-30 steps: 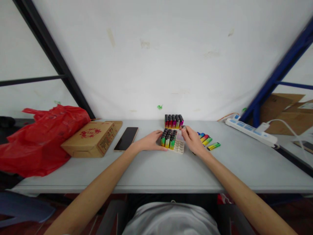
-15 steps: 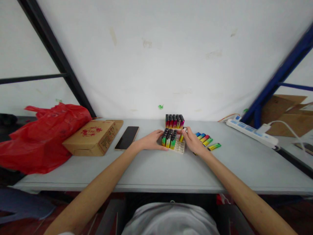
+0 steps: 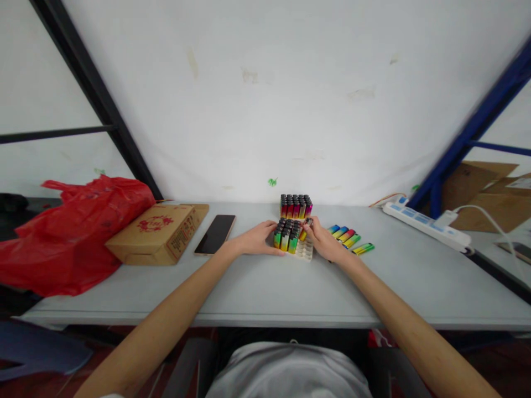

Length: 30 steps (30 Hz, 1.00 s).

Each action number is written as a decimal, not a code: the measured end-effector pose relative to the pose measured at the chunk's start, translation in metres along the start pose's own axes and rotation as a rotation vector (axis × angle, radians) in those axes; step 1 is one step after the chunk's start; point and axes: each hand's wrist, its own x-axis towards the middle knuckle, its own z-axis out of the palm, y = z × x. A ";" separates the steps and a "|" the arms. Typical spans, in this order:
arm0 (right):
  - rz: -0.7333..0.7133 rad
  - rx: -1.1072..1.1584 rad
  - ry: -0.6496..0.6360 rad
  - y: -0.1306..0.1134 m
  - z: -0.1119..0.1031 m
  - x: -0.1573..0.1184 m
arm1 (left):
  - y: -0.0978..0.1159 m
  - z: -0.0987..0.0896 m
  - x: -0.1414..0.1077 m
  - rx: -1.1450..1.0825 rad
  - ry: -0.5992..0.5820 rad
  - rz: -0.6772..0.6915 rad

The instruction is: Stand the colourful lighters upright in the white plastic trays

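Observation:
A white tray (image 3: pixel 306 253) with round slots stands on the table, several upright lighters (image 3: pixel 285 240) with black tops filling its left part. My left hand (image 3: pixel 259 239) braces the tray's left side, thumb at the front and fingers towards the back. Between the fingertips of my right hand (image 3: pixel 324 242) is a yellow lighter (image 3: pixel 304 234), slightly tilted over the tray's right part; its lower end is partly hidden. Behind stands a block of pink-and-gold lighters (image 3: pixel 296 208). More coloured lighters (image 3: pixel 352 240) lie flat on the table, right of my right hand.
A dark phone (image 3: pixel 215 234), a brown cardboard box (image 3: pixel 151 235) and a red plastic bag (image 3: pixel 83 237) are to the left. On the right lies a white power strip (image 3: pixel 427 225) with a plugged-in cable. A white wall (image 3: pixel 265 110) rises behind the table (image 3: pixel 265 290).
My right hand has moved slightly left with the yellow lighter, which now sits closer to the standing lighters. My left hand keeps its place at the tray.

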 end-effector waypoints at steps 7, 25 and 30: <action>-0.090 -0.152 -0.091 -0.001 -0.010 0.000 | -0.002 0.001 -0.001 -0.013 0.014 0.003; -0.076 -0.081 -0.039 0.013 -0.046 -0.009 | -0.003 0.002 -0.001 -0.005 0.008 0.009; -0.048 -0.255 0.030 0.048 -0.072 -0.009 | -0.005 0.003 -0.001 -0.005 0.013 0.005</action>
